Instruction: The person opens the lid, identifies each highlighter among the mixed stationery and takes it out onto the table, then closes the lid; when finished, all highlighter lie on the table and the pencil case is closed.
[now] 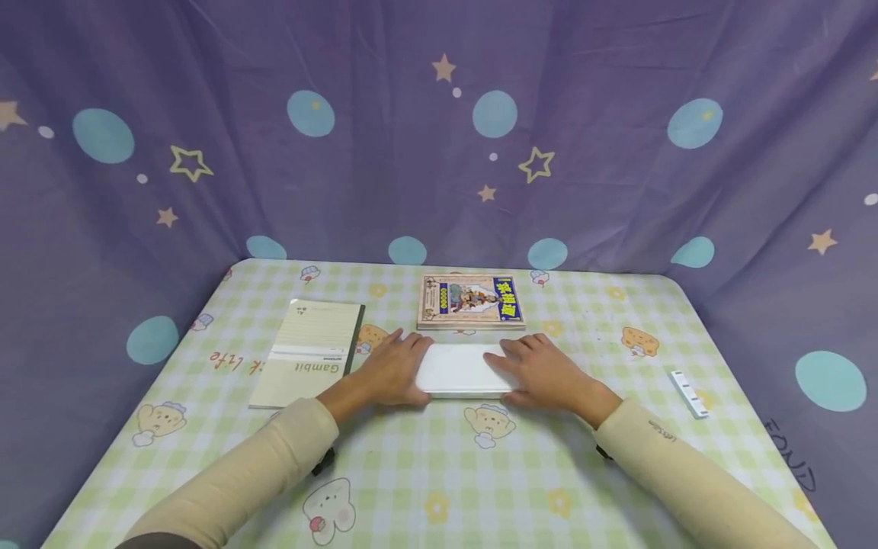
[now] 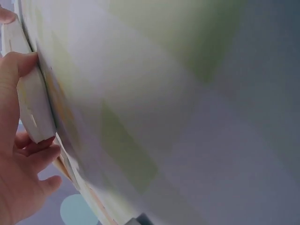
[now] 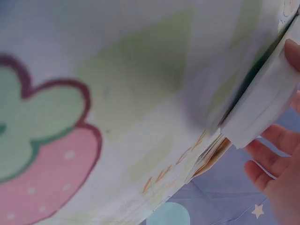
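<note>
A flat white box point(image 1: 456, 370), its exact kind unclear, lies at mid-table between both hands. My left hand point(image 1: 394, 370) grips its left end, thumb at the front edge and fingers at the back corner. The right hand point(image 1: 545, 374) holds the opposite end, with one finger lying over the top face. In the left wrist view, thumb and fingers of the left hand point(image 2: 21, 178) span the white box point(image 2: 35, 101). The right wrist view shows the box's plain side point(image 3: 262, 103) against the right hand point(image 3: 281, 178).
Just behind the box lies a colourful illustrated book point(image 1: 472, 301). A cream notebook point(image 1: 305, 358) marked "Gambit" is on the left. At the right sits a small white strip with dark marks point(image 1: 689, 394). Purple curtain point(image 1: 411, 191) encloses the checked tablecloth point(image 1: 507, 496).
</note>
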A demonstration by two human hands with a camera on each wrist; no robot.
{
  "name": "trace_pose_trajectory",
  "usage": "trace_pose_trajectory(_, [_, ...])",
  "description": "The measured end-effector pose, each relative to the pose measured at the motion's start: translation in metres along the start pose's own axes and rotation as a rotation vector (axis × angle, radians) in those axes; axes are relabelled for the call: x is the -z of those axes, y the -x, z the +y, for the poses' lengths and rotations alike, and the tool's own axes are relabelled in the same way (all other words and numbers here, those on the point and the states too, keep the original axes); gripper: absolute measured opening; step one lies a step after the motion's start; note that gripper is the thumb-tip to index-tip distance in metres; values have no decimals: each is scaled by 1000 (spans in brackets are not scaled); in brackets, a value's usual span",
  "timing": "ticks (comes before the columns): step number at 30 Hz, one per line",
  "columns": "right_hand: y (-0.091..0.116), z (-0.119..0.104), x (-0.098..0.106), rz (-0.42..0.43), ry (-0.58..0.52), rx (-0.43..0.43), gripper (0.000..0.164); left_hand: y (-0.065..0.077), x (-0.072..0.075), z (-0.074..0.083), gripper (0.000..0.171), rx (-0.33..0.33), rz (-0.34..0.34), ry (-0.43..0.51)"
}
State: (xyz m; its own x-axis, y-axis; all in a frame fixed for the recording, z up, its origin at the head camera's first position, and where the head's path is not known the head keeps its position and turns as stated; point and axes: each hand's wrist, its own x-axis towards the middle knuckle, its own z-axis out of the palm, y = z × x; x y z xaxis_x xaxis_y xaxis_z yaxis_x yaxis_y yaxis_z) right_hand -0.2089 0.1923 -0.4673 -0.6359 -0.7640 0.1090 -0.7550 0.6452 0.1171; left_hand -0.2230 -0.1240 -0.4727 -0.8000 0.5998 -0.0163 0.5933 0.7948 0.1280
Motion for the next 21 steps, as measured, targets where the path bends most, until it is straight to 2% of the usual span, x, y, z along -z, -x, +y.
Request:
trace_pose_trajectory(7, [2,7,8,-25,-123,-13,63,4,2,0,109,10,-41,100])
trace_pose_trajectory(12, [2,9,15,-25,-196,-25,60,9,1,-3,111,-2,-46,149])
trace_pose_trajectory(17, [4,12,22,0,-231,-47,54,10,1,-4,111,-18,-33,192])
trace_pose_trajectory(21, [5,16,26,42,-237,-20,46,9,0,-5,113,-13,-27,214])
